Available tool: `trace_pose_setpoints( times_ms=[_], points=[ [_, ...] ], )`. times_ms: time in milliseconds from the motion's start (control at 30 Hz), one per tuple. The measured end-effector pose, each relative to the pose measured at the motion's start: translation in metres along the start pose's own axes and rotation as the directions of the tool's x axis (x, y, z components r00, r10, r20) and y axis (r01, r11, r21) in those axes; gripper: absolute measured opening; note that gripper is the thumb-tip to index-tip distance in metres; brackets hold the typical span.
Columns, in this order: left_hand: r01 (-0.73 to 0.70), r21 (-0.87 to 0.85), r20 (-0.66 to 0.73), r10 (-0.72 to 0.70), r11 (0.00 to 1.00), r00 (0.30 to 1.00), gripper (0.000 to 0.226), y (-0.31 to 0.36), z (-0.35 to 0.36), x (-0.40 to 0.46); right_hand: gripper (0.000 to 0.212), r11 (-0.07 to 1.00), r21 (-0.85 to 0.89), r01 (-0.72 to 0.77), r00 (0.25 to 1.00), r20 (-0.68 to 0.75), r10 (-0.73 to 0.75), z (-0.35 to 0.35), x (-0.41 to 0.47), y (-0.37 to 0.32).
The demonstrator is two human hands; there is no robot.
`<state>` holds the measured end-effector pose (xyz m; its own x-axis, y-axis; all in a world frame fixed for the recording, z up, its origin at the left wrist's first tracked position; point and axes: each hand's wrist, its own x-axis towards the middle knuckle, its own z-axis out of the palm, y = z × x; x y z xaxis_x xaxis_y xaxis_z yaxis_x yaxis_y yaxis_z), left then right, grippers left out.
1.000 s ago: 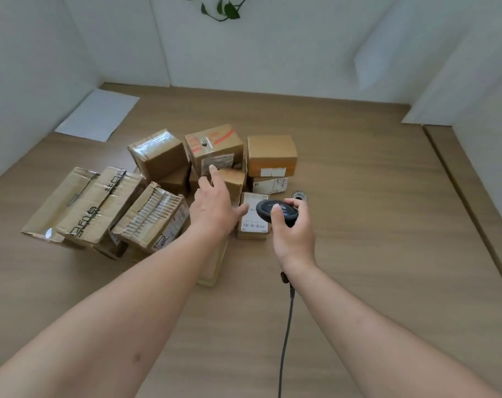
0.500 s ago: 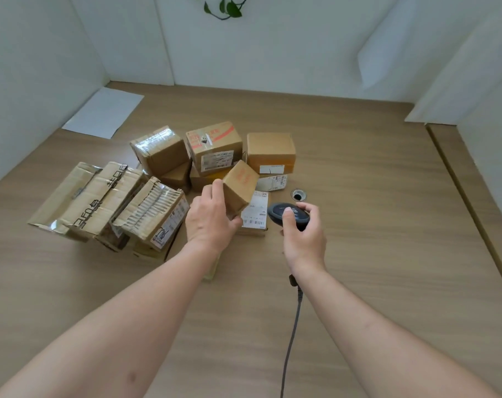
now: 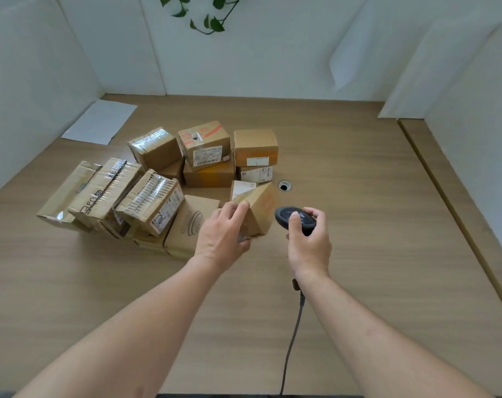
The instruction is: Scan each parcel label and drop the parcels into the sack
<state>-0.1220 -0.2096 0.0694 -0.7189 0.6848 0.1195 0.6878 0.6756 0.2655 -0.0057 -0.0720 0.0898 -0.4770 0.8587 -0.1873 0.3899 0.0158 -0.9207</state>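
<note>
Near the middle of the wooden table, a small cardboard parcel sat tilted on one corner in the left hand, whose fingers were curled around its near side, lifting it just clear of the heap. Just beside it, the right hand was closed around a dark handheld scanner, thumb resting on top and its head turned toward the parcel; a cable trailed from it back toward the person. No label showed on the faces turned to the camera, so the scan of this parcel looked not yet done. Behind and to the left, the pile of boxes remained on the table, roughly a dozen, several showing white labels. No sack was in view, so nothing showed any parcel dropped; judged from this, nearly the whole job lay ahead.
</note>
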Motion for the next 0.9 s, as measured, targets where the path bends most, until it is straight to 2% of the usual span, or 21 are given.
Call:
trace_pose_setpoints(
  times_ms=[100,233,400,467,533,633,833,900],
  points=[
    [0.079,-0.048,-0.002,-0.079,0.996,0.997,0.091,0.02,0.017,-0.019,0.045,1.0,0.002,0.002,1.0,0.031,-0.002,-0.018,0.003,0.014],
    [0.253,-0.238,0.024,-0.254,0.938,0.967,0.087,0.048,0.042,-0.046,0.046,1.0,-0.013,0.004,0.995,0.099,-0.003,-0.045,0.003,0.039],
    [0.48,-0.493,0.134,-0.481,0.726,0.866,0.1,0.072,0.066,-0.077,0.049,0.998,-0.057,0.012,0.986,0.168,-0.002,-0.068,-0.002,0.063],
    [0.552,-0.544,0.216,-0.53,0.631,0.82,0.095,0.076,0.07,-0.088,0.05,0.998,-0.068,0.002,0.983,0.185,0.011,-0.071,-0.004,0.069],
    [0.615,-0.552,0.273,-0.575,0.563,0.771,0.088,0.072,0.073,-0.096,0.051,0.997,-0.073,-0.004,0.981,0.192,0.017,-0.071,-0.007,0.072],
    [0.686,-0.518,0.312,-0.633,0.512,0.708,0.087,0.061,0.072,-0.103,0.051,0.998,-0.063,0.003,0.98,0.199,0.01,-0.07,-0.014,0.073],
    [0.771,-0.376,0.351,-0.691,0.514,0.632,0.075,0.041,0.082,-0.108,0.05,0.997,-0.072,0.002,0.975,0.22,0.014,-0.063,-0.022,0.08],
    [0.787,-0.312,0.333,-0.715,0.532,0.615,0.078,0.036,0.088,-0.108,0.049,0.997,-0.072,-0.004,0.974,0.224,0.021,-0.061,-0.024,0.083]
  ],
)
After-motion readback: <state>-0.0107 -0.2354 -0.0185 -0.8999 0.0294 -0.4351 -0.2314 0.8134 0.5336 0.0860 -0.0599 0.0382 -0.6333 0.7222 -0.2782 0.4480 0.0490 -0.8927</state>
